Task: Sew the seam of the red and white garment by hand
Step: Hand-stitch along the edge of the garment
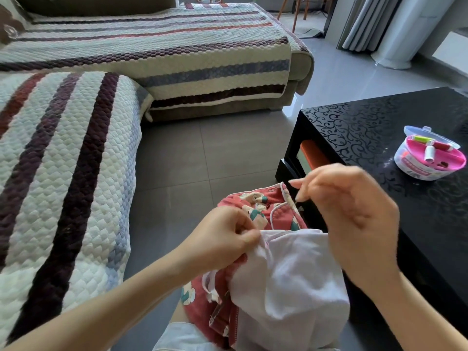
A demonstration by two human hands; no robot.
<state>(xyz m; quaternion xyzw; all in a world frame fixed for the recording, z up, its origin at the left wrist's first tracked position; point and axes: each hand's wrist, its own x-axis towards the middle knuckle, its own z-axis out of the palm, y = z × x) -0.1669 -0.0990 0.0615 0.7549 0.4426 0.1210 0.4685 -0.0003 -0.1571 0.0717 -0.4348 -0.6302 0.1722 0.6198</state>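
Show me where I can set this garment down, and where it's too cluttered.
Free: the black table between its left edge and the sewing box, and the striped sofa cushion at your left. Crowded: your lap, where the left hand and right hand work the garment.

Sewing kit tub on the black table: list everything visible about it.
The sewing kit tub is round, clear plastic, with a pink tray inside holding thread spools: white, red, green-yellow. Its clear lid stands open at the back. A printed label runs round the side, text unreadable. It sits upright on the black patterned table; nothing else touches it.
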